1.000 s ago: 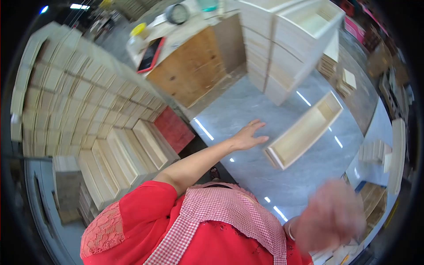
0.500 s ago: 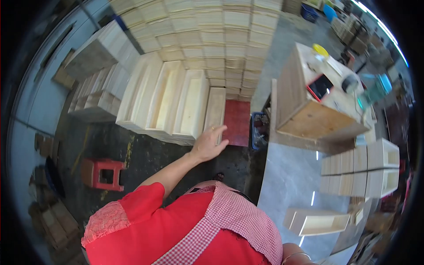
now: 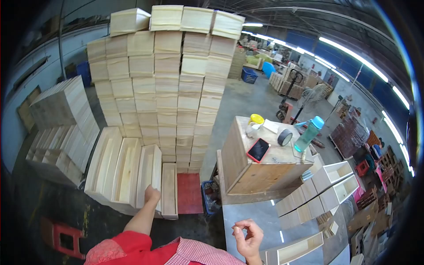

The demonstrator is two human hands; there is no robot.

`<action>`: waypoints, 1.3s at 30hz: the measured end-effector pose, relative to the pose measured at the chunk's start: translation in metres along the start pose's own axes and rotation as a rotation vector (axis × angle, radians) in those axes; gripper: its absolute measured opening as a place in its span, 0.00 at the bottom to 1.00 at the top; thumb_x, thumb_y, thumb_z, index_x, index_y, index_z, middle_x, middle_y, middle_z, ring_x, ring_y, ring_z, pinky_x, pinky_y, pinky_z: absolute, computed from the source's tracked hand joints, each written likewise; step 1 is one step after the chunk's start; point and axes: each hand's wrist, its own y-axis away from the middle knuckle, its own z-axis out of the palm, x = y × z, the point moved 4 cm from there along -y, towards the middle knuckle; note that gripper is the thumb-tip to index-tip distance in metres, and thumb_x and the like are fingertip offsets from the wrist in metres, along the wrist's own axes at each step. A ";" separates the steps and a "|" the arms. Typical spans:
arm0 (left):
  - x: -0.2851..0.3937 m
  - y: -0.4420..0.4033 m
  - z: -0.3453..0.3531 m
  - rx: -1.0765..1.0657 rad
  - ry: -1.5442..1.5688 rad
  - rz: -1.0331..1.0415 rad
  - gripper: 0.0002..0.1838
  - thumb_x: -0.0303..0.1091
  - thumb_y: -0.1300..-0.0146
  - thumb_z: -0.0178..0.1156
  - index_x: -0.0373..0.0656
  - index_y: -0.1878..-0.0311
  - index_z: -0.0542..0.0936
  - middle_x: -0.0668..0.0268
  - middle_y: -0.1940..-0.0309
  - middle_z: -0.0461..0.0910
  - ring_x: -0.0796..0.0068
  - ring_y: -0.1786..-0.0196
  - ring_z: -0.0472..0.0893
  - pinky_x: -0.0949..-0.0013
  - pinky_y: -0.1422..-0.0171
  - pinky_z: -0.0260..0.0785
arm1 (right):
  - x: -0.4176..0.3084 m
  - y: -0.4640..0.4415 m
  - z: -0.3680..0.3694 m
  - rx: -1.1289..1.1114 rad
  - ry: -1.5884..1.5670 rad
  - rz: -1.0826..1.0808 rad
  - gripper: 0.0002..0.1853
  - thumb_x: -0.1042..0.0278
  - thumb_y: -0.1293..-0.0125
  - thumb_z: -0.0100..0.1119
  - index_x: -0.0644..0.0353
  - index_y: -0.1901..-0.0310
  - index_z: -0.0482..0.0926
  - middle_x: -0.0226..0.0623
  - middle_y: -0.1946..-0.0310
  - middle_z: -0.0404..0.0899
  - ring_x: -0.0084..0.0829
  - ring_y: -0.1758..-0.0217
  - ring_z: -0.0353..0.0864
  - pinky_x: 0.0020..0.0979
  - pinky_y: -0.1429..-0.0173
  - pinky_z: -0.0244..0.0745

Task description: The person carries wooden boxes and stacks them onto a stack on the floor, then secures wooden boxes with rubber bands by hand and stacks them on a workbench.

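My left hand [image 3: 152, 194] is closed at the near end of a long, pale wooden box [image 3: 149, 170], its fingers over the rim and partly hidden. This box lies in a row with other open wooden boxes, between a wider box [image 3: 126, 176] and a lower, narrow one [image 3: 169, 190]. My right hand [image 3: 248, 238] is raised above the grey tabletop [image 3: 238, 214], fingers curled in toward the thumb, with nothing visible in them. Just right of it, another open wooden box [image 3: 300, 248] rests on the table.
A tall wall of stacked boxes [image 3: 168, 88] rises behind the row. On the right, a wooden cabinet [image 3: 260, 181] carries a red-edged phone [image 3: 259, 150], a tape roll [image 3: 285, 137] and a bottle [image 3: 309, 134]. A red stool [image 3: 68, 238] and blue basket [image 3: 211, 196] stand low.
The view has tilted up, showing more of the hall. My left hand has moved left from above the narrow box to the neighbouring box's end. My right hand has come into view.
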 end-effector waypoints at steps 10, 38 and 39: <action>0.004 0.097 -0.052 -1.074 0.777 0.225 0.18 0.31 0.35 0.61 0.35 0.43 0.77 0.64 0.50 0.82 0.72 0.49 0.80 0.66 0.41 0.71 | 0.099 -0.001 -0.010 0.236 -0.006 0.150 0.16 0.70 0.31 0.57 0.70 0.47 0.72 0.38 0.60 0.79 0.26 0.61 0.79 0.27 0.55 0.75; 0.217 0.239 -0.019 -1.072 0.657 0.921 0.73 0.29 0.71 0.76 0.38 0.23 0.36 0.53 0.28 0.54 0.60 0.26 0.58 0.61 0.22 0.49 | 0.060 0.114 -0.028 -0.092 -0.180 0.291 0.15 0.64 0.26 0.53 0.59 0.70 0.64 0.20 0.76 0.58 0.14 0.71 0.56 0.23 0.70 0.53; 0.225 0.237 -0.032 -1.153 0.715 0.925 0.74 0.29 0.72 0.77 0.39 0.23 0.35 0.54 0.27 0.54 0.60 0.26 0.58 0.61 0.22 0.49 | 0.067 0.113 -0.021 -0.163 -0.206 0.317 0.15 0.62 0.26 0.53 0.59 0.70 0.64 0.19 0.76 0.57 0.14 0.72 0.55 0.23 0.71 0.53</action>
